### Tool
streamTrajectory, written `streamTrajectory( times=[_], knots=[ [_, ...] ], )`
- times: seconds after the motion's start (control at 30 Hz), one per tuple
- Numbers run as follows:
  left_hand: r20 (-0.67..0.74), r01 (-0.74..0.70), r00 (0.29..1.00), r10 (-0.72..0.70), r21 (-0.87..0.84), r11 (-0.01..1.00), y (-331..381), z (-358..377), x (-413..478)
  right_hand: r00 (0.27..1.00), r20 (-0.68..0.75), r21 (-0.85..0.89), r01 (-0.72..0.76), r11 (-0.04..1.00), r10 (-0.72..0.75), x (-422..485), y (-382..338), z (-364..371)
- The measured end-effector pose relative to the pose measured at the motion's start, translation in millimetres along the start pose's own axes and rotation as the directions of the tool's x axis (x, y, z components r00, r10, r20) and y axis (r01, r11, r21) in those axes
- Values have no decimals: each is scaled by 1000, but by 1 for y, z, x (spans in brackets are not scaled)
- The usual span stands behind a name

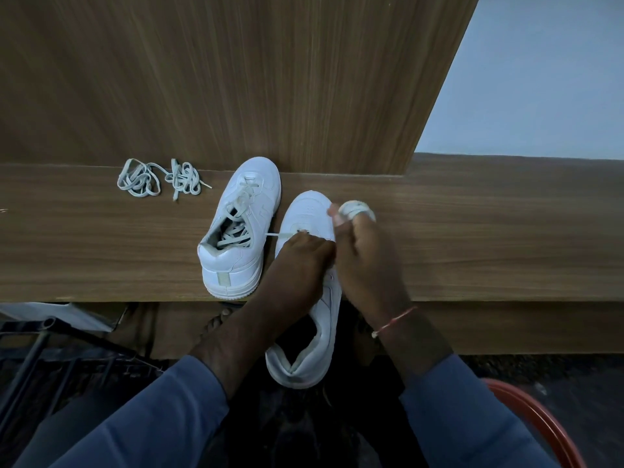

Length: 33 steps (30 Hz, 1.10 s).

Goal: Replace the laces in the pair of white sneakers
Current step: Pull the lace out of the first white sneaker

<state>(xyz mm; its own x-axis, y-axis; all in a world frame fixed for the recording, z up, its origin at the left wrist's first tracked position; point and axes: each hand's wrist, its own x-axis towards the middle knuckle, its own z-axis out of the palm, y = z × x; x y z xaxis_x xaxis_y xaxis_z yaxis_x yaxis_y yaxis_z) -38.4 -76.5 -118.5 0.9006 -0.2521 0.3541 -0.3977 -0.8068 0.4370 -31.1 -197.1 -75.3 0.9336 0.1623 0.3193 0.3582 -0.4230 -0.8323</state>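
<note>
My left hand [304, 255] pinches a flat lace end [278, 235] at the smooth white sneaker [309, 211] overhanging the woodgrain ledge [472, 231]; my right hand [364, 265] grips coiled lace [358, 211]. 2 tangled laces [162, 179] lie left.

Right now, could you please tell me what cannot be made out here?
Head view:
- Eyelets and tongue of the near sneaker: covered by the left hand and right hand.
- Fingertips of the left hand: hidden under its back; grip unclear.
- The loose laces: too tangled and small to count.
- The red object: cut off by the edge.
</note>
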Motion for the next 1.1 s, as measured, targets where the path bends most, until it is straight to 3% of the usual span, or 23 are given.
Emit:
streamTrajectory(
  times=[0.03,0.1,0.33,0.4,0.5,0.6,0.73,0.8,0.9,1.1],
  knots=[
    [17,6,1000,-6,24,1000,0,0,1,997,78,-167,13,986,0,-2,5,1],
    [18,-19,1000,17,109,994,0,3,0,986,157,-323,-3,946,57,-6,10,4],
    [-74,-125,988,138,162,979,-1,6,-4,939,135,-565,-189,803,316,-1,0,-8],
    [-80,-173,978,190,184,968,-2,6,-5,919,121,-563,-247,788,375,1,0,-13],
    [-58,-185,979,195,142,972,-3,3,-3,856,191,-484,-343,805,480,4,3,-21],
    [-34,-167,985,170,67,984,-4,0,4,735,335,-374,-472,799,590,3,7,-27],
    [-23,-89,996,87,-109,990,-4,-6,4,638,542,-107,-593,798,546,1,8,-40],
    [-40,-35,999,27,-203,979,-5,-9,2,641,617,74,-625,777,457,-1,6,-44],
    [-95,68,991,-98,-281,957,-5,-12,3,687,621,310,-657,687,377,-5,-1,-42],
    [-52,109,990,-133,-328,938,8,-28,5,726,583,551,-684,479,365,-4,-10,-40]
  ],
)
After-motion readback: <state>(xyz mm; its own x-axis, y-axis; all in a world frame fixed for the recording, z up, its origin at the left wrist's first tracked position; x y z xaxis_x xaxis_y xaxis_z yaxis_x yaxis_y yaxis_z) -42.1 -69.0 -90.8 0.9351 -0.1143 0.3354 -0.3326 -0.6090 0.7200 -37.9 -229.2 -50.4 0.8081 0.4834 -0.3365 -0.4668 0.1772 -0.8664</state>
